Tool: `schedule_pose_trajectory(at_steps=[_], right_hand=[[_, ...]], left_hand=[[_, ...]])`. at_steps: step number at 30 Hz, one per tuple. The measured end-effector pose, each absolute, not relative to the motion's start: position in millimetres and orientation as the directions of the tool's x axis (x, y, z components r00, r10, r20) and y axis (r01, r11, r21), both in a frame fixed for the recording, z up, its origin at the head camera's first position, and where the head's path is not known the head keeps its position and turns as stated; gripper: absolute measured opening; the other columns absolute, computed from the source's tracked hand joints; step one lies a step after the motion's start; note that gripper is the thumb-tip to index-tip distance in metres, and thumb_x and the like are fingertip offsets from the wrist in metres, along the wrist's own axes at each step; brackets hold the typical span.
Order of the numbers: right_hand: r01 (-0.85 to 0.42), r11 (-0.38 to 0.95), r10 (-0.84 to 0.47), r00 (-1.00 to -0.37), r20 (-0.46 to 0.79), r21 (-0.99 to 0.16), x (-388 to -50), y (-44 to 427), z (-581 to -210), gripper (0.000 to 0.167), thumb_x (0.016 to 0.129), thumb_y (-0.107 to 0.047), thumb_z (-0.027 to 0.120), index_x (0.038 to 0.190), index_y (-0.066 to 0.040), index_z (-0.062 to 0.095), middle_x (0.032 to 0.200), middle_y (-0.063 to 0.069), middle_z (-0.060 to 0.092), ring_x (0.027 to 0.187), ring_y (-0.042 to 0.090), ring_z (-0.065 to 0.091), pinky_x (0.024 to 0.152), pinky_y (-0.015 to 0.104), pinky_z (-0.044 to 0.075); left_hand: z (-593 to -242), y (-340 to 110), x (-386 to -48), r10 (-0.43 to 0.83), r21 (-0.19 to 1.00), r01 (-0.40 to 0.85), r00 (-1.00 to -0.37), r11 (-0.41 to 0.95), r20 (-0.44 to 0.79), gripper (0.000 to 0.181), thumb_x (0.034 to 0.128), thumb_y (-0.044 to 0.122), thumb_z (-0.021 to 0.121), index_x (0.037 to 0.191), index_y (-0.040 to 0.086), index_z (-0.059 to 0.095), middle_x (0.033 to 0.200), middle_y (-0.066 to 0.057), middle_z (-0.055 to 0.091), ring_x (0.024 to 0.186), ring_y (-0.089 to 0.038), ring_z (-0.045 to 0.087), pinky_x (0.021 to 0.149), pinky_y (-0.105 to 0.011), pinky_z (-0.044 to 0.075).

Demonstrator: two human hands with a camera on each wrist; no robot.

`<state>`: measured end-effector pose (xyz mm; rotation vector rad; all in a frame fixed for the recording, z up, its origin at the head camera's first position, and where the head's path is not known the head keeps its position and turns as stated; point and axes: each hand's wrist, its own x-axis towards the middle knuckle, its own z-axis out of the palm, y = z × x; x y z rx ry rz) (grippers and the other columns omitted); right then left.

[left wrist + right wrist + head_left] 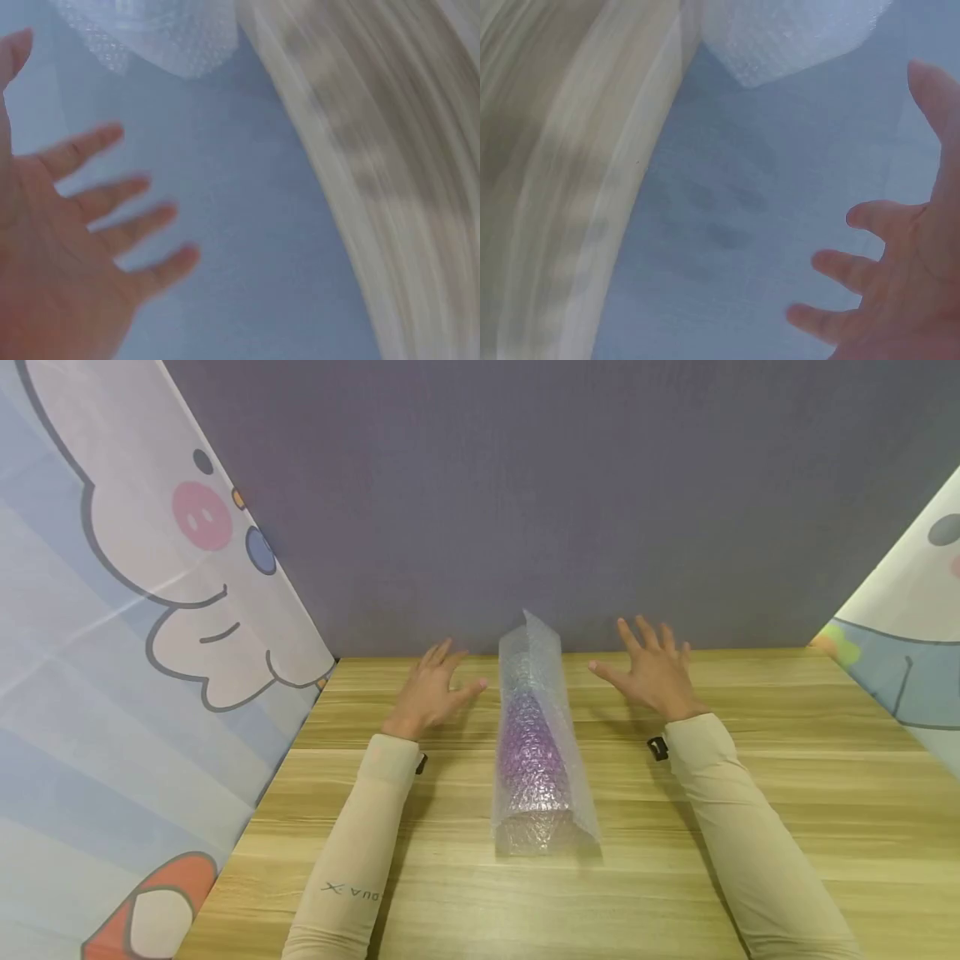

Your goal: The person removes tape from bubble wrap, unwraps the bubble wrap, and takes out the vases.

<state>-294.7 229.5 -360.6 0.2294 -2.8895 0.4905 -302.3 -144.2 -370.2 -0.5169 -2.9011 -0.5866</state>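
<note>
A long bundle of clear bubble wrap (534, 752) lies lengthwise on the wooden table. Something purple, fading to teal toward the far end, shows through the layers; its kind cannot be made out. To the left of the bundle is my left hand (431, 692), fingers spread and touching nothing. My right hand (651, 675) hovers on the other side, also spread and apart from the wrap. Both wrist views show an end of the bubble wrap (187, 37) beyond the splayed fingers, with each palm bare.
The wood-grain table (420, 893) ends at a grey upright panel (525, 485) behind the bundle. Cartoon-printed cloth (90, 693) hangs along the left side, and another printed cloth (922, 610) at the right. A small black device (657, 748) sits at the right cuff.
</note>
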Motion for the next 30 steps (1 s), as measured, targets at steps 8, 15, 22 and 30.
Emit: schedule_pose_trajectory(at_steps=[8, 15, 22, 30], right_hand=[[-0.236, 0.913, -0.175, -0.963, 0.205, -0.332, -289, 219, -351, 0.094, 0.097, -0.073, 0.043, 0.165, -0.014, 0.016, 0.167, 0.028, 0.021, 0.148, 0.061, 0.02, 0.118, 0.079, 0.009], [-0.298, 0.886, -0.242, -0.951, 0.193, -0.355, -284, 208, -346, 0.086, 0.1, -0.065, 0.047, 0.159, -0.005, 0.033, 0.162, 0.028, 0.033, 0.147, 0.055, 0.029, 0.114, 0.077, 0.026], [-0.382, 0.807, -0.329, -0.924, 0.195, -0.45, -280, 198, -344, 0.065, 0.101, -0.053, 0.055, 0.142, -0.003, 0.057, 0.136, 0.024, 0.065, 0.129, 0.045, 0.056, 0.111, 0.064, 0.038], [-0.408, 0.756, -0.377, -0.911, 0.169, -0.511, -278, 187, -345, 0.064, 0.1, -0.053, 0.058, 0.142, -0.004, 0.057, 0.131, 0.02, 0.067, 0.119, 0.04, 0.063, 0.097, 0.058, 0.052]], left_hand=[[-363, -135, -297, 0.404, 0.433, 0.459, -0.888, 0.775, 0.219, 0.054, 0.1009, 0.051, 0.059, 0.141, 0.016, 0.061, 0.146, -0.008, 0.062, 0.136, -0.03, 0.057, 0.116, -0.049, 0.044], [-360, -130, -290, 0.465, 0.544, 0.437, -0.88, 0.717, 0.094, 0.062, 0.096, 0.053, 0.065, 0.148, 0.022, 0.054, 0.138, -0.01, 0.066, 0.126, -0.028, 0.062, 0.105, -0.052, 0.052], [-360, -119, -283, 0.524, 0.62, 0.398, -0.852, 0.676, -0.024, 0.082, 0.0872, 0.072, 0.064, 0.155, 0.03, 0.043, 0.142, -0.011, 0.061, 0.129, -0.028, 0.059, 0.104, -0.054, 0.052], [-365, -109, -278, 0.535, 0.613, 0.386, -0.842, 0.689, -0.071, 0.093, 0.0825, 0.077, 0.064, 0.159, 0.036, 0.032, 0.149, -0.01, 0.055, 0.132, -0.03, 0.057, 0.104, -0.057, 0.051]])
